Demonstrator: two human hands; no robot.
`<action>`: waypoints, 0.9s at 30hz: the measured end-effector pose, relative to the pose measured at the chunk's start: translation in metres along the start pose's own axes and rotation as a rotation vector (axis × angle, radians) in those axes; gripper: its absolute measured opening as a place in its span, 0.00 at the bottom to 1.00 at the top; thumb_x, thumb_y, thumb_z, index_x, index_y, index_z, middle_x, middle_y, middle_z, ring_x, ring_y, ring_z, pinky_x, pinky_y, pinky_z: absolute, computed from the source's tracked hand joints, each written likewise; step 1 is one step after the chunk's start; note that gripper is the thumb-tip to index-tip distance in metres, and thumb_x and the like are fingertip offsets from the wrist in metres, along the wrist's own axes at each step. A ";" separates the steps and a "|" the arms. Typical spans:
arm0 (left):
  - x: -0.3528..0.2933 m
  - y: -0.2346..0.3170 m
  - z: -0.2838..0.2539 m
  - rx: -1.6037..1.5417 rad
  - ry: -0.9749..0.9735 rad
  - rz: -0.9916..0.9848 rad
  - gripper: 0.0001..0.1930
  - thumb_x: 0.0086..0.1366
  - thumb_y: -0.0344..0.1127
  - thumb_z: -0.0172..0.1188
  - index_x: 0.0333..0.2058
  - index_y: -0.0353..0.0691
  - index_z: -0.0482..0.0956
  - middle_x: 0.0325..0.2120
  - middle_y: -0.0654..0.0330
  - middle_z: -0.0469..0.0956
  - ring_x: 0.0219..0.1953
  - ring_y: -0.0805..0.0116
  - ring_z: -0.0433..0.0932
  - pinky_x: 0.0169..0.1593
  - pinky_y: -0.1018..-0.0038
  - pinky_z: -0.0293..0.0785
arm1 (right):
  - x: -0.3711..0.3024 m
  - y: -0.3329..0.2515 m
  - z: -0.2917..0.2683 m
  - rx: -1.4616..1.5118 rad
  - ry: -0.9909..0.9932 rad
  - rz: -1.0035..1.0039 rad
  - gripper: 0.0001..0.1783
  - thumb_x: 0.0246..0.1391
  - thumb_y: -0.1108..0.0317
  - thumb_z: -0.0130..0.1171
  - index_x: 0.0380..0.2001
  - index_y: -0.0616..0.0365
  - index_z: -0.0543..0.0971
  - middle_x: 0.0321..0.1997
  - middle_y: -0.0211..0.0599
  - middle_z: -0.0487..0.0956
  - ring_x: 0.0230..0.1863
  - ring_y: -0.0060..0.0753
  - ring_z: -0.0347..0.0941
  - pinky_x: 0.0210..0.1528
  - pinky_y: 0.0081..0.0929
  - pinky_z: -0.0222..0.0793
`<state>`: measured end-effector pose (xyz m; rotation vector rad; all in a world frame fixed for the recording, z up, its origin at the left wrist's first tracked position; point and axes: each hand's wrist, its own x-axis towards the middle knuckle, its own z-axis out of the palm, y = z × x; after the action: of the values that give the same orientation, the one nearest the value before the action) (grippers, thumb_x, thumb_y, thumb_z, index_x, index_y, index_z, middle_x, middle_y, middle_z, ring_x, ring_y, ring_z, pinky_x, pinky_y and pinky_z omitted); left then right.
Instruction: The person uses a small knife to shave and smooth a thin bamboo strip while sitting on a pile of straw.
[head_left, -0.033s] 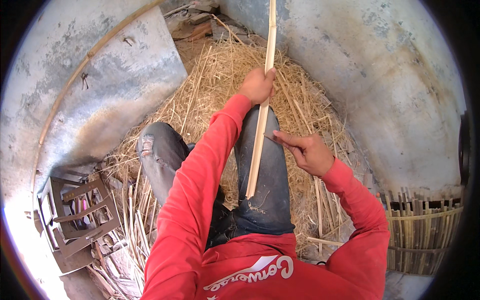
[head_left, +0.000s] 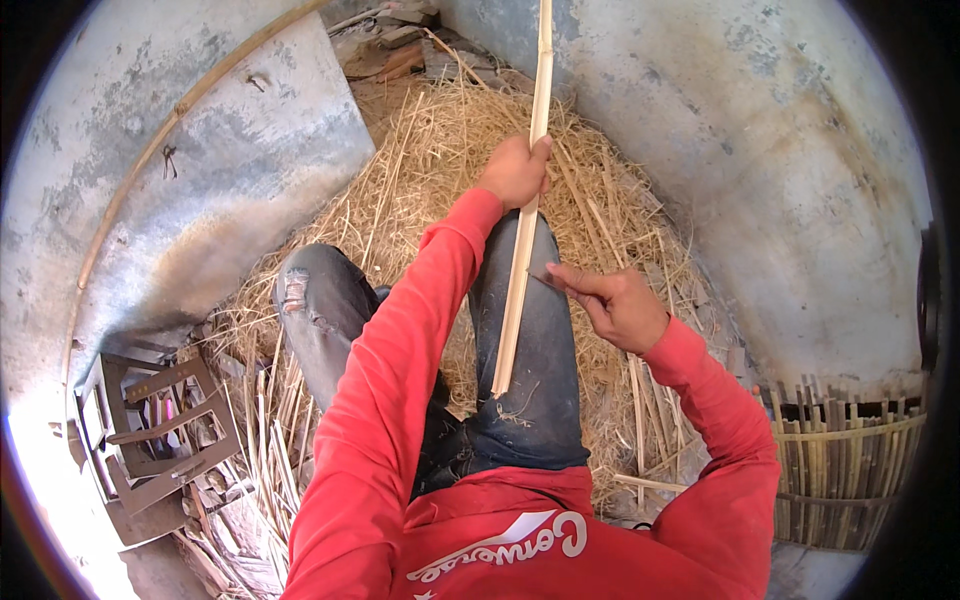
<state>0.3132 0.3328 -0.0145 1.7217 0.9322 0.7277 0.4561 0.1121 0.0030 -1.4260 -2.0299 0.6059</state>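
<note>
A long pale bamboo strip (head_left: 519,290) runs from the top of the view down across my right thigh (head_left: 540,370), its near end lying on the jeans. My left hand (head_left: 515,172) is wrapped round the strip just past the right knee. In my right hand (head_left: 620,305), pinched between thumb and fingers, is a thin dark knife (head_left: 546,277). Its tip meets the strip's right edge, or comes very close to it; most of its handle is hidden by the hand. A few fine shavings (head_left: 515,408) rest on the thigh by the strip's lower end.
Shavings and straw-like scraps (head_left: 440,150) cover the floor in a heap. Cut strips (head_left: 280,460) lie at the left, near a dark slatted frame (head_left: 160,420). A woven slat basket (head_left: 845,460) stands at the right. A long pole (head_left: 125,200) leans along the left wall.
</note>
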 end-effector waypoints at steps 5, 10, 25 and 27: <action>-0.003 0.003 0.000 0.000 0.028 -0.010 0.24 0.81 0.52 0.47 0.40 0.33 0.76 0.17 0.59 0.78 0.16 0.65 0.79 0.25 0.65 0.75 | -0.015 -0.008 0.002 0.032 -0.165 0.037 0.33 0.58 0.77 0.57 0.64 0.32 0.81 0.34 0.46 0.86 0.23 0.52 0.79 0.29 0.40 0.77; -0.003 0.000 -0.005 -0.009 0.015 -0.008 0.24 0.81 0.52 0.46 0.41 0.33 0.76 0.17 0.60 0.78 0.16 0.65 0.79 0.26 0.65 0.76 | -0.047 -0.035 0.018 0.066 -0.493 0.058 0.38 0.60 0.75 0.57 0.69 0.20 0.75 0.30 0.48 0.85 0.23 0.52 0.80 0.31 0.42 0.79; -0.010 0.012 -0.006 -0.147 -0.173 -0.033 0.23 0.81 0.54 0.51 0.38 0.37 0.75 0.18 0.62 0.78 0.17 0.72 0.76 0.24 0.72 0.74 | -0.006 -0.021 -0.008 0.089 0.120 0.119 0.24 0.66 0.73 0.59 0.65 0.49 0.80 0.43 0.54 0.87 0.36 0.46 0.87 0.42 0.34 0.80; -0.011 0.016 -0.005 -0.141 -0.210 -0.057 0.24 0.81 0.55 0.50 0.37 0.37 0.75 0.18 0.62 0.78 0.17 0.73 0.75 0.24 0.73 0.73 | 0.000 -0.009 0.004 0.072 0.210 0.000 0.23 0.66 0.73 0.60 0.63 0.49 0.81 0.42 0.56 0.86 0.35 0.46 0.87 0.42 0.34 0.80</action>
<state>0.3073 0.3231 0.0016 1.6060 0.7634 0.5494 0.4471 0.1092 0.0062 -1.3856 -1.8263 0.5012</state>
